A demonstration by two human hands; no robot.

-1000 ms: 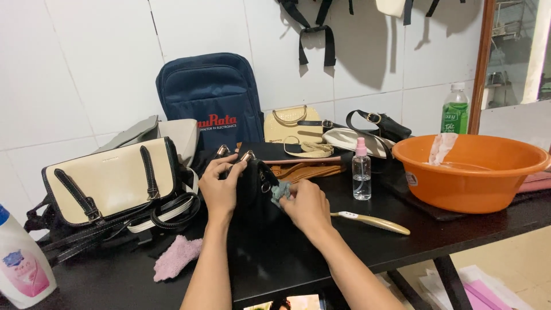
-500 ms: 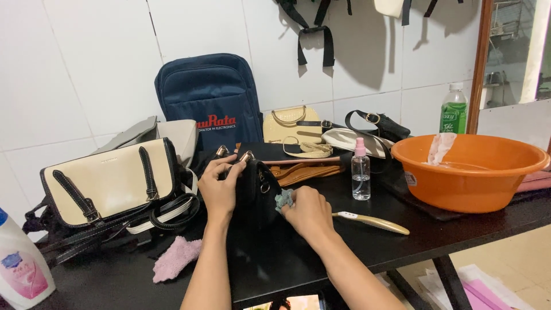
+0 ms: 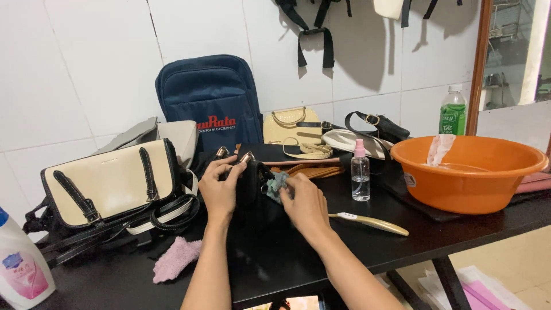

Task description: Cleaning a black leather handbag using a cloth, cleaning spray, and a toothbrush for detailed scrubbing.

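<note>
Black table point(image 3: 459, 241): orange basin point(image 3: 468, 178), spray bottle point(image 3: 360, 171), brush point(image 3: 370, 223), pink cloth point(image 3: 177, 258), cream handbag point(image 3: 109, 183).

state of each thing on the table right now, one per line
left hand: gripping small black bag
small black bag: held upright
right hand: pressing grey-green cloth to bag
grey-green cloth: bunched
clear spray bottle: upright, pink cap on
orange plastic basin: cloth draped over rim
green bottle: capped, upright
pink fuzzy cloth: lying crumpled

White tiled wall point(image 3: 86, 69) behind black table point(image 3: 459, 235).
</note>
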